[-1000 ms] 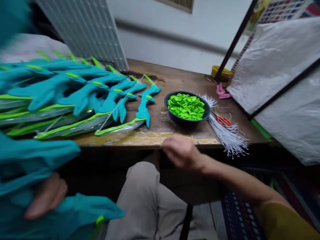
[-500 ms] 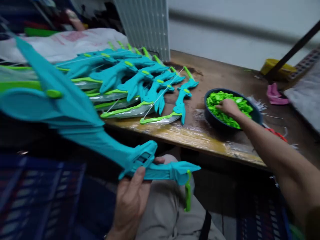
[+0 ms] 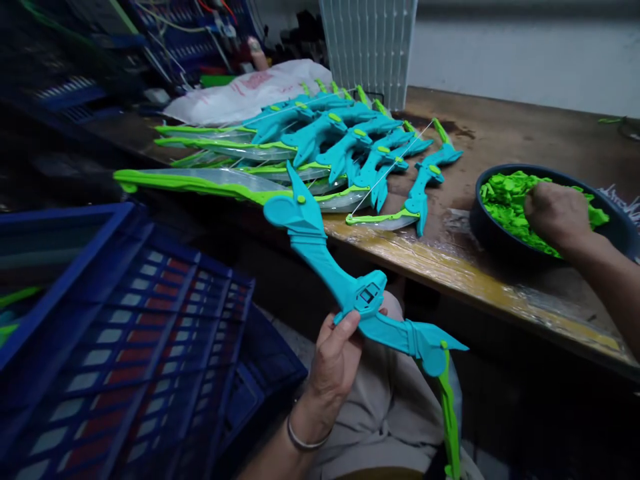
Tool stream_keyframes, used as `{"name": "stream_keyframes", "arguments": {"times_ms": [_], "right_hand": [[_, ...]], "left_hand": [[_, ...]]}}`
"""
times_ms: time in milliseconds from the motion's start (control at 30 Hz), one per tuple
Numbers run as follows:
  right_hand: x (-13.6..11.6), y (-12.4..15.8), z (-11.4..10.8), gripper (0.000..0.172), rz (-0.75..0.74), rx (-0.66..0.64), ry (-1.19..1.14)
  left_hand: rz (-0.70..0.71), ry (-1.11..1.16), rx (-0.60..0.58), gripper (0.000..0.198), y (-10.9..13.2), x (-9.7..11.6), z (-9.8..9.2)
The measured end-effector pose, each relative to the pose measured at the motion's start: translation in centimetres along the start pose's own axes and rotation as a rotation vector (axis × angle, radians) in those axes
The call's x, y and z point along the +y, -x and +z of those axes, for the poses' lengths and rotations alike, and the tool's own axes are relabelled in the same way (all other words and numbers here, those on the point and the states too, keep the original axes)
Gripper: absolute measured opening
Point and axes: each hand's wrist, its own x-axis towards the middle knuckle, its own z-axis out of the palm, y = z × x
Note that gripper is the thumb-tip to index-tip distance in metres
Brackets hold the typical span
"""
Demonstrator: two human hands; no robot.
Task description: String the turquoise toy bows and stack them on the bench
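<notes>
The teal toy bow (image 3: 325,260) is held near its middle by the left hand (image 3: 335,363), above the lap (image 3: 375,413) and in front of the surface (image 3: 530,127). The right hand (image 3: 557,217) is curled at the green plastic pieces (image 3: 505,200) in the dark bowl (image 3: 483,230); whether any is gripped cannot be told. Other toy bows (image 3: 345,143) are piled beyond.

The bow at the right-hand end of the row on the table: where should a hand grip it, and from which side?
Probably best by the narrow turquoise middle of the rightmost bow, coming from the side of the dark bowl. The bowl stands apart from it, whereas the thin string and the other bows lie on the opposite side.
</notes>
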Motion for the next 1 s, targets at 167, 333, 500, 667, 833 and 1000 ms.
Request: {"name": "stream_keyframes", "arguments": {"times_ms": [167, 333, 500, 667, 833, 1000], "right_hand": [[-4.7, 6.3, -3.0, 0.027, -0.145, 0.191, -0.287], [-14.1, 18.6, -3.0, 0.012, -0.679, 0.394, -0.493], [-18.8, 25.7, -1.7, 0.017, -0.678, 0.352, -0.503], [-18.2, 26.4, -2.1, 0.014, -0.605, 0.129, -0.747], [-17.3, 25.9, -2.3, 0.013, -0.579, 0.062, -0.83], [-17.2, 26.3, -1.9, 0.021, -0.616, 0.11, -0.836]], "left_hand": [[0.04, -0.093, 0.009, 0.05, 0.7, -0.9, 0.2], [0.086, -0.199, -0.003, 0.053, 1.6, -3.1, 0.1], [0.131, -0.344, -0.011, 0.036, 2.8, -4.1, -0.9], [0.134, -0.333, -0.041, 0.039, 3.6, -4.3, -2.0], [0.106, -0.277, -0.134, 0.035, 4.1, -4.7, -2.7], [0.068, -0.268, -0.155, 0.033, 4.5, -4.4, -3.0]]}}
